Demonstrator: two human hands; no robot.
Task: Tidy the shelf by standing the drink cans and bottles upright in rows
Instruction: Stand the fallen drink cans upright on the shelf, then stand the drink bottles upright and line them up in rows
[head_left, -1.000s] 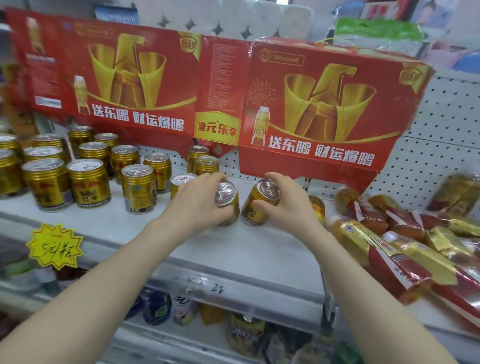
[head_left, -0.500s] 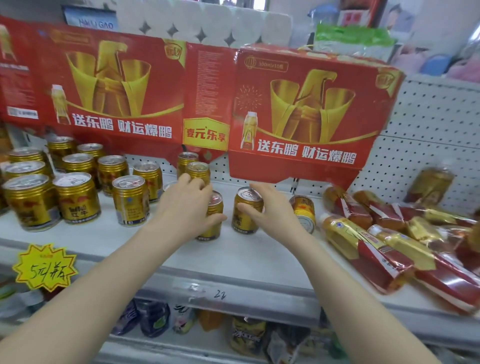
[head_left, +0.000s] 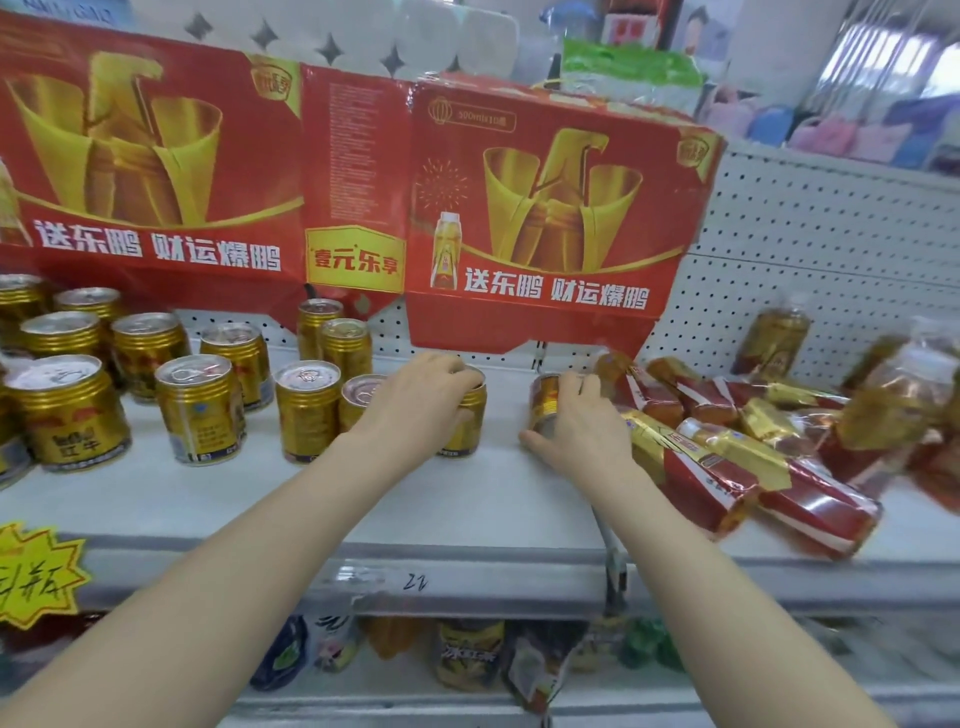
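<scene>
There is only one view — a wide-angle camera worn on the person's head. It faces forward and a little down, close in front of the white shelf (head_left: 467, 499). The left hand (head_left: 415, 400) and the right hand (head_left: 582, 431) sit near the middle; the forearms reach up from the bottom edge. The red sign (head_left: 545, 208) fills the top — lines bend toward the sides.
</scene>
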